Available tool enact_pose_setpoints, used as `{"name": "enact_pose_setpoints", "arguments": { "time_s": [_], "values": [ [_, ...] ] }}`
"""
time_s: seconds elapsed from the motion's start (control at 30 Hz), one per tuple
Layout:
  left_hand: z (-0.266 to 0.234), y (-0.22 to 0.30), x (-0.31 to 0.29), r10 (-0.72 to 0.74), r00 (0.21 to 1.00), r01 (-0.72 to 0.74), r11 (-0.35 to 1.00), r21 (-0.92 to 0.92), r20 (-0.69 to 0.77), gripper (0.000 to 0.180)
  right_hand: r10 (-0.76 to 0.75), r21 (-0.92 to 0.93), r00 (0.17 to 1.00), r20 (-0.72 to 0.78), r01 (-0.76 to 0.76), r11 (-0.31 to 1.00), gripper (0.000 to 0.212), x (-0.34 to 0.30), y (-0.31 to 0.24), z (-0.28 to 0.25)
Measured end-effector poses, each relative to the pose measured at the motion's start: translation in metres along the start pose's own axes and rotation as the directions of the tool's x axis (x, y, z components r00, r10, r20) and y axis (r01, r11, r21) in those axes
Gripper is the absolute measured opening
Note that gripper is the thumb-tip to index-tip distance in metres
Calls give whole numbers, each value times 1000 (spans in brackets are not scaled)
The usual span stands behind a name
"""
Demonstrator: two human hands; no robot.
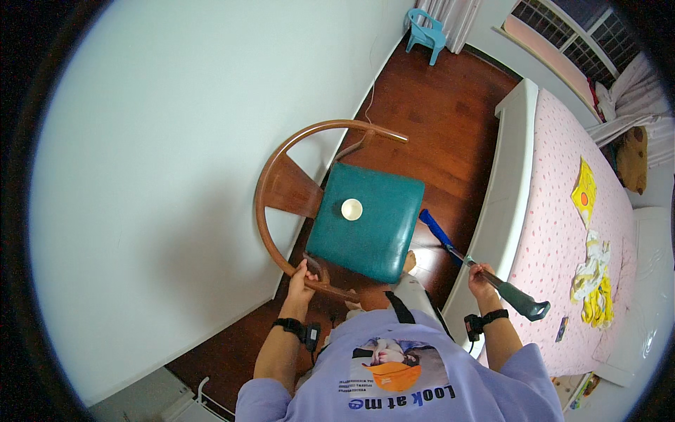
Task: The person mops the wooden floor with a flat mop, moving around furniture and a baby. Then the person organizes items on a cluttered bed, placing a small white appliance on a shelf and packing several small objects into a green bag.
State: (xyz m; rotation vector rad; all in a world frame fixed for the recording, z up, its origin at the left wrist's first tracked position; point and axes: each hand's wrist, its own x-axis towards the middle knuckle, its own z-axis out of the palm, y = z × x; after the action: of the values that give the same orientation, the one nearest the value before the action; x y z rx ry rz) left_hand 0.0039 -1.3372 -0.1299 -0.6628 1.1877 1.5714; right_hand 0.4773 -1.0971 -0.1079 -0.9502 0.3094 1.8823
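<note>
My left hand is closed round the curved wooden rail of a chair, near its front end. The chair has a green padded seat, and a small cream-coloured round cup or bowl rests on it. In my right hand is a mop, gripped on its pole below the dark green handle end. Its blue lower end reaches down beside the chair seat towards the floor; whether it touches the floor I cannot tell.
A white wall stands close on the left. To the right is a bed with a white frame, holding yellow and white clothes. A small blue plastic chair stands at the far end of the brown wooden floor. A thin cable runs along the wall.
</note>
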Motion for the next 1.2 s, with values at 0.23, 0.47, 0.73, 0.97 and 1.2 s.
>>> {"name": "enact_pose_setpoints", "arguments": {
  "time_s": [0.23, 0.47, 0.73, 0.97, 1.2],
  "values": [
    [140, 22, 58, 122, 992, -123, 992, -30, -41, 9, 61, 81, 996, -68, -55, 995, 14, 20, -41, 24],
    [274, 17, 118, 87, 993, -92, 994, -65, -77, 15, 79, 121, 996, 33, -82, 989, 14, 30, -84, 41],
    [396, 14, 183, 63, 997, -60, 996, -60, 47, 25, 143, 213, 987, -69, -126, 969, 15, 59, -96, 58],
    [503, 54, 254, 36, 994, -31, 998, -52, 100, 32, -26, 105, 974, -223, 51, 993, 14, 74, -67, 84],
    [569, 71, 281, 9, 983, -15, 999, 31, 182, 31, -51, 191, 964, -262, 103, 976, 17, 73, -45, 101]
  ]
}}
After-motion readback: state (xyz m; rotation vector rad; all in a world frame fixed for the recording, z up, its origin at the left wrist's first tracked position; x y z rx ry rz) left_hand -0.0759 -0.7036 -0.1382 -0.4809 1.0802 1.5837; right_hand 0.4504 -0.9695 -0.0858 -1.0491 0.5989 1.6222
